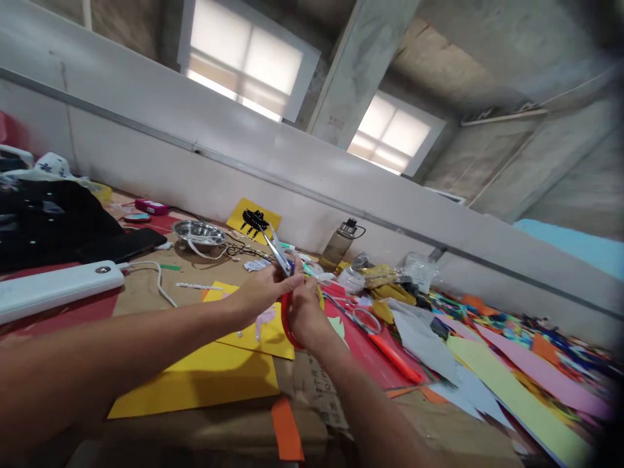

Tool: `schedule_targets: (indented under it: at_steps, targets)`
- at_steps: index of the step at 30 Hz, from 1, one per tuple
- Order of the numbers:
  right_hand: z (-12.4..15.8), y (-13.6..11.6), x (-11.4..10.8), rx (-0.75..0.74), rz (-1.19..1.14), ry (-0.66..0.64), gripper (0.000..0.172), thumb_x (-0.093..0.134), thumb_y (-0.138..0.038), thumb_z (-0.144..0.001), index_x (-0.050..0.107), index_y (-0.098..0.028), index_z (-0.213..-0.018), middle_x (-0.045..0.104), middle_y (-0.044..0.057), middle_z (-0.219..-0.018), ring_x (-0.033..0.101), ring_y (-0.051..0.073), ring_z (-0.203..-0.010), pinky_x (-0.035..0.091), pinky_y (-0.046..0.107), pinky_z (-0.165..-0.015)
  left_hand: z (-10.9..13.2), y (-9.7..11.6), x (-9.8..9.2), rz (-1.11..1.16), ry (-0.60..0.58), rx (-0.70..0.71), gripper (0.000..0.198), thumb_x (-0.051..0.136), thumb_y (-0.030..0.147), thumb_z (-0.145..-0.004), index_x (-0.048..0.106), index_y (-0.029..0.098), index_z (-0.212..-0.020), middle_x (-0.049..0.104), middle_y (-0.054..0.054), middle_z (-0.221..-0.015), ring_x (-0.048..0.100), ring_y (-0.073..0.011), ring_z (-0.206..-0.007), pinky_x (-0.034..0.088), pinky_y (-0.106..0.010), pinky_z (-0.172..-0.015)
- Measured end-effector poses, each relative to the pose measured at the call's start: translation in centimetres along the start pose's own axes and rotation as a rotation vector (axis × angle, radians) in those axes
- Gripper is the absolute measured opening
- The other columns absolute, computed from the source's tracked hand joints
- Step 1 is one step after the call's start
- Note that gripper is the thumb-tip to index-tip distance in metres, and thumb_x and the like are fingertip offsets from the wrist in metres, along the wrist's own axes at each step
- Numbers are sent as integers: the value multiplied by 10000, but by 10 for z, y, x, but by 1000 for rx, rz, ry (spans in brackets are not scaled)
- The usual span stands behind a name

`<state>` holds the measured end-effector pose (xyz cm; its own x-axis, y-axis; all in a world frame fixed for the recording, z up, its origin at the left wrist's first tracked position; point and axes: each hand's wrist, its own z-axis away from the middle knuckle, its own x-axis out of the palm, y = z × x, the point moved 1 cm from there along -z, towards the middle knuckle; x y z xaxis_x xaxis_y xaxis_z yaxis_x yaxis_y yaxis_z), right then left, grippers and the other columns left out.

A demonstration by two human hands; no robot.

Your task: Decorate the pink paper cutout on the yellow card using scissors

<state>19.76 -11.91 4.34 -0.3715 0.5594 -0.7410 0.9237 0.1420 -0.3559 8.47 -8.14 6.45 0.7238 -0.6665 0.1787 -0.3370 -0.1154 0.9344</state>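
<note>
My right hand (306, 315) is wrapped round the red handles of a pair of scissors (279, 253), whose slightly parted blades point up and away. Close against it, beside the pivot, my left hand (266, 289) is closed with the thumb stretched toward the right fingers. What the left fingers pinch, if anything, is too small and hidden to name. Below the hands lie yellow sheets (209, 380), the upper one bearing a pale pink cut-out (266, 317) with small beads.
A steel bowl (199, 233), a bottle (338, 244) and a yellow card (270, 218) with a black shape stand toward the wall. At left is a white power strip-like device (58, 289). Coloured paper (526, 403), an orange-red cutter-like tool (394, 357) and scraps cover the right.
</note>
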Motion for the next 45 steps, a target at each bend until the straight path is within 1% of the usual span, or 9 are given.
schedule_targets:
  at_steps: [9, 15, 18, 21, 28, 34, 38, 42, 45]
  targets:
    - [13, -12, -31, -41, -242, 32, 434, 474, -250, -822, 447, -220, -1254, 550, 91, -1075, 554, 198, -931, 485, 355, -786, -5, -1, -19, 224, 90, -49, 167, 551, 280, -787, 482, 153, -703, 502, 39, -578, 533, -99, -514, 479, -286, -595]
    - [26, -5, -50, 16, -132, 375, 358, 533, -382, -802, 539, -220, -1121, 496, 102, -1122, 447, 243, -1094, 387, 439, -914, 2, -2, -19, 155, 31, -85, 219, 533, 343, -811, 469, 151, -729, 473, 53, -578, 480, -69, -444, 476, -266, -513]
    - [27, 0, -38, 271, -491, 52, 381, 498, -472, -796, 531, -195, -1056, 539, 31, -805, 540, 152, -683, 472, 304, -602, 2, -8, -19, 162, -14, -93, 234, 541, 361, -806, 463, 153, -732, 463, 61, -561, 480, -69, -432, 459, -254, -487]
    - [28, 4, -29, 510, -945, -173, 358, 530, -524, -752, 514, -187, -871, 306, -102, -511, 252, 46, -360, 262, 181, -337, 2, -8, -20, 190, -82, -170, 255, 552, 380, -799, 447, 159, -727, 465, 64, -541, 486, -75, -414, 434, -247, -465]
    - [36, 21, -54, 664, -1023, -225, 378, 677, -494, -637, 546, -168, -775, 240, -133, -436, 154, 12, -336, 96, 156, -322, 7, 0, -24, -105, -379, -443, 377, 553, 431, -782, 466, 135, -565, 475, 36, -444, 471, -80, -352, 333, -219, -395]
    - [59, 6, -38, 717, -1289, -144, 391, 639, -537, -664, 501, -211, -831, 302, -125, -476, 191, 21, -343, 178, 142, -318, 8, 3, -19, 70, -228, -402, 326, 579, 422, -765, 455, 155, -625, 491, 54, -500, 488, -82, -379, 381, -224, -428]
    - [65, 37, -56, 483, -951, -112, 416, 433, -546, -813, 579, -180, -946, 603, 29, -770, 566, 129, -644, 482, 288, -646, 6, 7, -24, 69, -169, -481, 324, 590, 394, -767, 450, 151, -604, 470, 53, -473, 450, -71, -364, 363, -211, -408]
    - [65, 116, -93, 409, -21, 125, 333, 448, -401, -819, 590, -158, -997, 606, 120, -1038, 540, 243, -1007, 395, 392, -909, 6, 11, -31, 110, -64, -555, 306, 573, 341, -786, 431, 156, -589, 460, 47, -461, 448, -77, -367, 357, -209, -410]
    - [70, 164, -94, 439, 467, -88, 336, 447, -235, -816, 557, -71, -1088, 570, 203, -1086, 522, 277, -1044, 388, 387, -888, 6, 11, -33, 81, -17, -610, 294, 528, 335, -819, 486, 136, -607, 467, 34, -449, 455, -80, -373, 365, -208, -423]
